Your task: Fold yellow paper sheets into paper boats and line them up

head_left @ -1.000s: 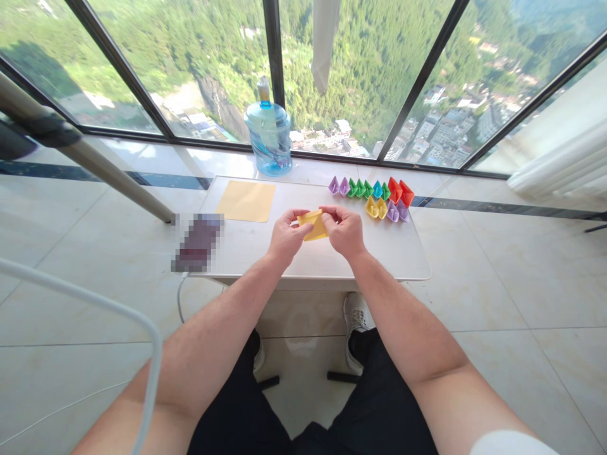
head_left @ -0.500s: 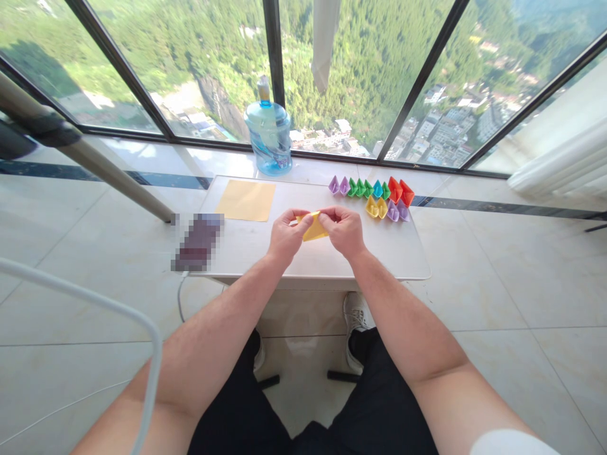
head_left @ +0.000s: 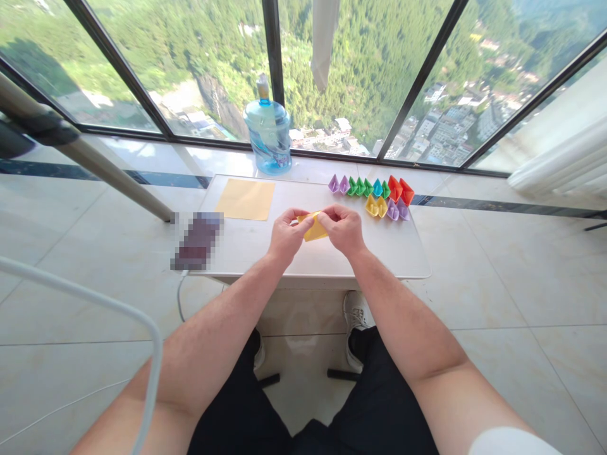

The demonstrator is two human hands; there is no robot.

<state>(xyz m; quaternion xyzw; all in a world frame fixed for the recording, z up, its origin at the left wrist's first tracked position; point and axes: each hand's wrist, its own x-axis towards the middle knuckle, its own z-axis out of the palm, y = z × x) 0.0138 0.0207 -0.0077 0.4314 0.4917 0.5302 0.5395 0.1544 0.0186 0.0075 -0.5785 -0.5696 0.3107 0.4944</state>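
Observation:
A small folded piece of yellow paper (head_left: 315, 231) is held between my two hands above the middle of the small white table (head_left: 246, 253). My left hand (head_left: 287, 235) pinches its left upper part, thumb on the near side. On the other side, my right hand (head_left: 342, 230) grips the upper right part, with the thumbs almost meeting. Fingers behind the paper are partly hidden. A flat sheet of yellow-orange paper (head_left: 245, 200) lies to the left. At the back right stand several folded paper boats, among them red (head_left: 401, 190), yellow (head_left: 376, 206) and green (head_left: 360, 188) ones.
A blue water jug (head_left: 268, 136) stands behind the table by the window. On the table's left edge lies a pixelated dark object (head_left: 198, 241) with a cable. A pole (head_left: 118, 170) slants in from the left, and a white tube (head_left: 95, 292) crosses the near left.
Both hands stay nearly in place on the folded yellow paper. Its visible part has shifted very slightly between the fingers. The boats and the flat sheet have not moved.

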